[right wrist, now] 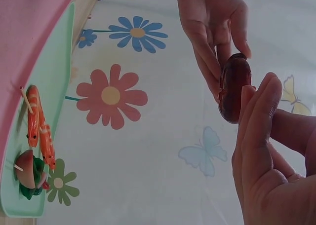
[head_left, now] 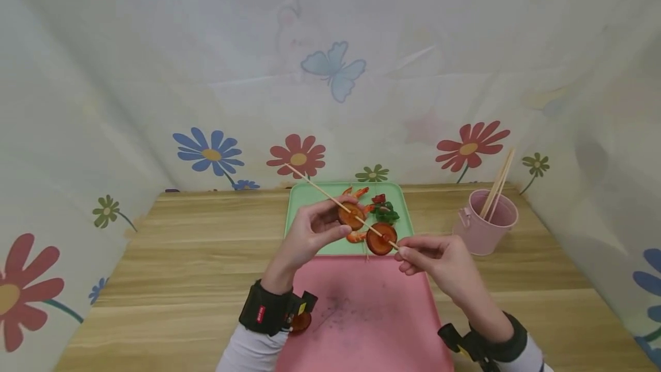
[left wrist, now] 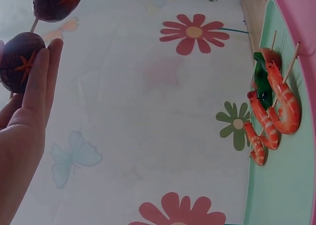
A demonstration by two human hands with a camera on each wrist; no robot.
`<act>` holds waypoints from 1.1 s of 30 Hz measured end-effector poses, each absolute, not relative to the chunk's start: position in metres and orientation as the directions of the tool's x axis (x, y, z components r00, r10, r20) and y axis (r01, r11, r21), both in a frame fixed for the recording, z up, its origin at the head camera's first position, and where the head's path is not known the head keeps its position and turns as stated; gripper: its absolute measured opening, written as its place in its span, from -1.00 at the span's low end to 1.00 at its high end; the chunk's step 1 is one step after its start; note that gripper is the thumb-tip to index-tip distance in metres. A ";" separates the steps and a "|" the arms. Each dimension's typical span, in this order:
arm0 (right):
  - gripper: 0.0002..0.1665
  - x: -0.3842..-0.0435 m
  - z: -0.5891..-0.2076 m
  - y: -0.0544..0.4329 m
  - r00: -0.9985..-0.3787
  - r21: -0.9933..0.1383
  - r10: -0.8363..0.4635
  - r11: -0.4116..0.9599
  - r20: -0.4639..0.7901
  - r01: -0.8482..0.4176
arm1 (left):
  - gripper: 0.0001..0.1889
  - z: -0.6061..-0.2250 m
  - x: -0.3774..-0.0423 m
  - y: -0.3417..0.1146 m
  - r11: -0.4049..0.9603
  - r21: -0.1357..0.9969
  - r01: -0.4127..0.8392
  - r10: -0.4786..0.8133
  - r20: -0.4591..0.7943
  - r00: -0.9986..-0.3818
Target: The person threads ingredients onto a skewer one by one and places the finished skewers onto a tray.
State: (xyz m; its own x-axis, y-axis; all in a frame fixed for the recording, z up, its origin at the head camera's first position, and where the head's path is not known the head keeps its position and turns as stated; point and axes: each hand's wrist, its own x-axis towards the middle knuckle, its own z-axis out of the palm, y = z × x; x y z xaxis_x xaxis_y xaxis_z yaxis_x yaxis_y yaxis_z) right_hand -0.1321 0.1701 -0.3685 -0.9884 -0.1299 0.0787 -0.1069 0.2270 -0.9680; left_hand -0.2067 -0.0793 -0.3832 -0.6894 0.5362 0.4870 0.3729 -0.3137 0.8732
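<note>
Two brown shiitake mushrooms are threaded on a thin wooden skewer [head_left: 320, 188], which slants above the trays. My left hand [head_left: 310, 231] grips the upper mushroom [head_left: 351, 216] at its edges, between thumb and fingers. Star-shaped cuts mark the dark caps, as on this mushroom [left wrist: 22, 62] in the left wrist view. Beside the lower mushroom [head_left: 381, 239], my right hand [head_left: 439, 257] pinches the skewer's lower end. In the right wrist view my fingers hide part of a mushroom [right wrist: 234, 87]. Another brown round piece [head_left: 301, 322] shows partly beneath my left wrist.
A pink tray [head_left: 377, 314] lies in front, with a green tray [head_left: 299, 205] behind it. Skewered shrimp [left wrist: 284, 101] and a skewer with green leafy pieces [head_left: 384, 212] rest on the green tray. At the right stands a pink bucket [head_left: 480, 234] holding wooden skewers [head_left: 498, 182].
</note>
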 end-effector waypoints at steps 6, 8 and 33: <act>-0.64 -0.130 -0.369 0.169 -0.987 -0.978 -0.153 0.195 0.043 -0.073 | -0.48 -0.385 -0.208 -0.076 -0.339 0.870 0.358 0.576 0.493 -0.652; -0.64 -0.130 -0.369 0.169 -0.987 -0.979 -0.160 0.192 0.034 -0.065 | -0.47 -0.385 -0.208 -0.075 -0.344 0.869 0.355 0.582 0.494 -0.646; -0.62 -0.136 -0.368 0.173 -0.977 -0.987 -0.210 0.150 0.028 -0.060 | -0.38 -0.386 -0.209 -0.077 -0.285 0.893 0.349 0.570 0.450 -0.687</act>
State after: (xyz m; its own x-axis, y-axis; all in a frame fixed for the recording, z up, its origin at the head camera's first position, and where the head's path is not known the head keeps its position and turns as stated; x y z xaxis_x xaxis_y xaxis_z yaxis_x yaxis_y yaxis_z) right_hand -0.1364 0.1726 -0.3679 -0.9773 -0.2099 0.0279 -0.0605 0.1502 -0.9868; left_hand -0.2091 -0.0774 -0.3861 -0.6873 0.5700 0.4502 0.3485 -0.2850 0.8929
